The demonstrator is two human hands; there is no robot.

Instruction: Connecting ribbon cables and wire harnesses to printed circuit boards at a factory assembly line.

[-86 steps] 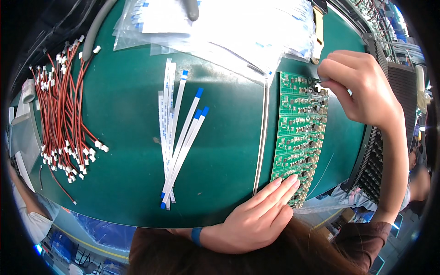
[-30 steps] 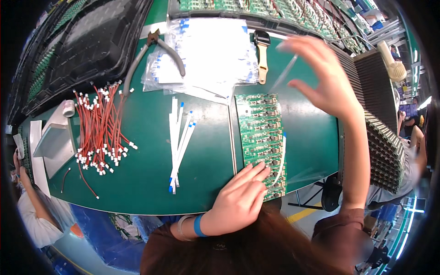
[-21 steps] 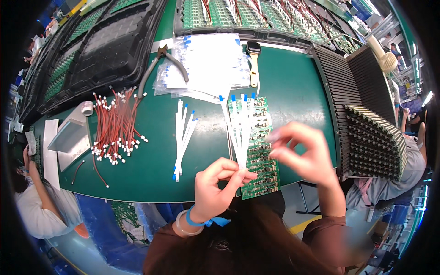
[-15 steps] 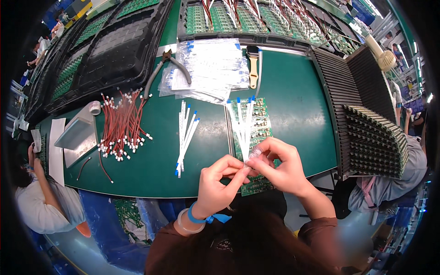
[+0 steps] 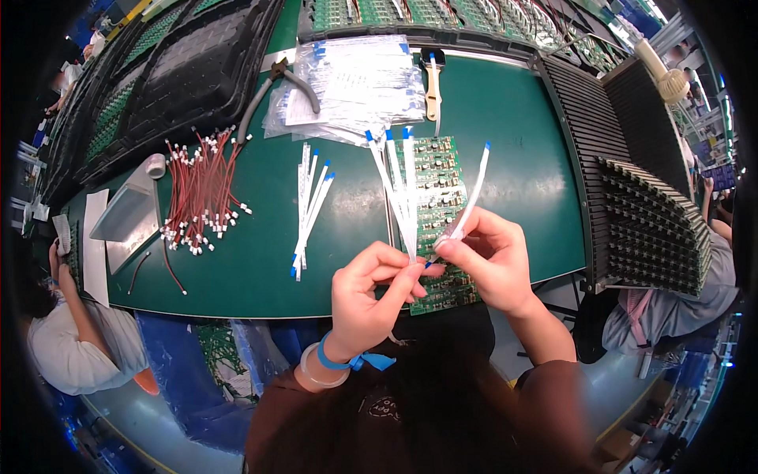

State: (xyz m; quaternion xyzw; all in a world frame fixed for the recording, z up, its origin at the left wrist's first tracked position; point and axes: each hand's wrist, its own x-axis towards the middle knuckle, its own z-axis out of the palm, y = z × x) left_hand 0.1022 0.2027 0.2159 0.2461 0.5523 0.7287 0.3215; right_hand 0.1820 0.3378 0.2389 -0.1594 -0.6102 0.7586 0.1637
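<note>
Pinched between the fingertips of my left hand point(image 5: 365, 296) is a small fan of white flat ribbon cables point(image 5: 409, 186) with blue ends pointing away from me. My right hand point(image 5: 499, 265) grips one separate flat ribbon cable point(image 5: 477, 188), which sticks up and to the right; its lower end comes near the left fingertips. Under both hands lies a green circuit board panel point(image 5: 442, 170), partly covered by them and by the cables. To the left, several more flat ribbon cables point(image 5: 315, 213) rest loosely on the green table point(image 5: 505, 118).
Beyond the hands lie a clear bag of flat cables point(image 5: 355, 87), cutting pliers point(image 5: 264, 91) and a brush point(image 5: 433, 87). Red-and-black wires point(image 5: 201, 189) are heaped at left. A black slotted rack point(image 5: 576, 150) holding boards stands right. Black trays point(image 5: 197, 71) line the back. People sit on both sides.
My right hand has moved slightly right, drawing one ribbon cable away from the bunch in my left hand. The whole view has shifted a little, so the table things appear higher.
</note>
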